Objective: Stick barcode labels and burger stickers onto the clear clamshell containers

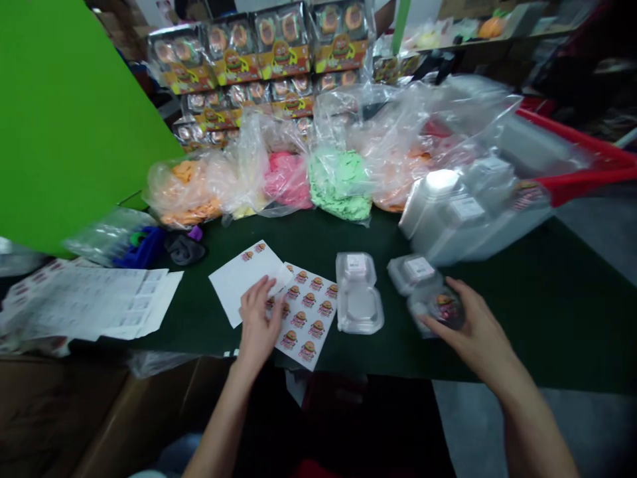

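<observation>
Green table (547,312), left hand (259,322) flat on stickers (311,325), right hand (472,332) gripping clamshell (438,307)

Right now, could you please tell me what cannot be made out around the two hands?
Head view:
Whether the left hand pinches a sticker off the sticker sheet: its own fingers hide it.
Contents of the clear box in the right hand: fingers and glare cover it.
Print on the label of the open clamshell: too small, blurred.
</observation>
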Demonstrator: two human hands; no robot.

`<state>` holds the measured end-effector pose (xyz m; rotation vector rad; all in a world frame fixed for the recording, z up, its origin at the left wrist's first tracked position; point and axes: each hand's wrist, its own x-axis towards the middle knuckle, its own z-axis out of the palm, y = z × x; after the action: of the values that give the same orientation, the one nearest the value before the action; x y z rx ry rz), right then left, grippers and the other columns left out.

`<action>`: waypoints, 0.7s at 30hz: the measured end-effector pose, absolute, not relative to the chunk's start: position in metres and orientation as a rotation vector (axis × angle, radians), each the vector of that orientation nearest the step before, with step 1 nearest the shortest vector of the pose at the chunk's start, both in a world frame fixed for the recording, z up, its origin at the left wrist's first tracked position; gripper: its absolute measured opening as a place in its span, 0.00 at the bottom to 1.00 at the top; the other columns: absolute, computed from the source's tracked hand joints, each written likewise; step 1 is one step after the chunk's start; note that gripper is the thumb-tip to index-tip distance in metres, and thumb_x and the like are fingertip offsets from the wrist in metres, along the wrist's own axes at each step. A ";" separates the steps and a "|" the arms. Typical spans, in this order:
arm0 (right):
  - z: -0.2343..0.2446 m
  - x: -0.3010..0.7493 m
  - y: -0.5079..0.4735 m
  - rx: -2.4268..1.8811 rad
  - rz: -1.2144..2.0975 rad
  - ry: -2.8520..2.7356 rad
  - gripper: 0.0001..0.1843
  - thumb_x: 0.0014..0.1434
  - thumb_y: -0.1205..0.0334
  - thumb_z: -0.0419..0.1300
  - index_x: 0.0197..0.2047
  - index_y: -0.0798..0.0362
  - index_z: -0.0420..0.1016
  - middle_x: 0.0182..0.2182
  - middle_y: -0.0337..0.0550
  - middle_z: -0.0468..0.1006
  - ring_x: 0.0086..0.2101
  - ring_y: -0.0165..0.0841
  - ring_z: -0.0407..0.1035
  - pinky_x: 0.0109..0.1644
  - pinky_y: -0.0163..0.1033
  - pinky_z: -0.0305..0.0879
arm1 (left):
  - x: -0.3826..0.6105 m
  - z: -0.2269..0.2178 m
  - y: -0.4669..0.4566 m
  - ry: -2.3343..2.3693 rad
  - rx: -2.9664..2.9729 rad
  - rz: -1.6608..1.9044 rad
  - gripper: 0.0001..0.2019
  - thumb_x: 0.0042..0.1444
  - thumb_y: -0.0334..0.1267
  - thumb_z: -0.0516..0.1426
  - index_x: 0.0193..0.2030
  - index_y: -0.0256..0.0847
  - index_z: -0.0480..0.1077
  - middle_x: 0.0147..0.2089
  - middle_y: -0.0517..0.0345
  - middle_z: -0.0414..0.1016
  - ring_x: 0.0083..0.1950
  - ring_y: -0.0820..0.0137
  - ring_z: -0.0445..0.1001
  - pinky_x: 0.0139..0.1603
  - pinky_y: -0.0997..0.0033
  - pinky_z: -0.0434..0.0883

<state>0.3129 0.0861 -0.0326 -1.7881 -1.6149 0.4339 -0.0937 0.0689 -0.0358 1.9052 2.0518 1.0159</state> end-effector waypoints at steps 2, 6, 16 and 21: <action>-0.018 0.310 0.068 -1.799 0.425 -1.492 0.47 0.54 0.31 0.67 0.70 0.47 0.71 0.67 0.59 0.73 0.64 0.63 0.70 0.60 0.64 0.72 | -0.135 -0.042 0.069 2.220 1.909 0.712 0.26 0.67 0.51 0.59 0.68 0.42 0.70 0.74 0.37 0.68 0.72 0.41 0.64 0.68 0.33 0.65; 0.003 0.291 0.023 -1.692 0.806 -1.358 0.31 0.56 0.36 0.70 0.58 0.41 0.83 0.59 0.50 0.83 0.59 0.57 0.76 0.56 0.56 0.79 | -0.185 -0.055 0.063 2.222 1.959 0.554 0.27 0.66 0.55 0.59 0.65 0.41 0.72 0.67 0.39 0.76 0.66 0.43 0.72 0.66 0.39 0.69; -0.027 0.135 0.006 -1.051 1.991 -0.784 0.35 0.54 0.39 0.77 0.61 0.44 0.82 0.59 0.52 0.84 0.61 0.50 0.77 0.70 0.63 0.67 | -0.117 -0.031 0.004 2.028 2.251 0.793 0.10 0.73 0.40 0.55 0.43 0.42 0.75 0.37 0.53 0.79 0.38 0.62 0.78 0.42 0.65 0.72; -0.030 0.099 0.031 -1.012 2.074 -0.510 0.38 0.48 0.42 0.80 0.57 0.51 0.83 0.57 0.52 0.85 0.61 0.51 0.76 0.70 0.58 0.68 | -0.060 -0.024 -0.056 1.714 2.506 0.812 0.10 0.72 0.29 0.53 0.39 0.41 0.72 0.32 0.57 0.74 0.31 0.67 0.71 0.35 0.67 0.66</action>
<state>0.0986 0.0314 -0.0297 -1.0115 -0.5102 2.0738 -0.0603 -0.0557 -0.0241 2.5059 1.7139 0.8121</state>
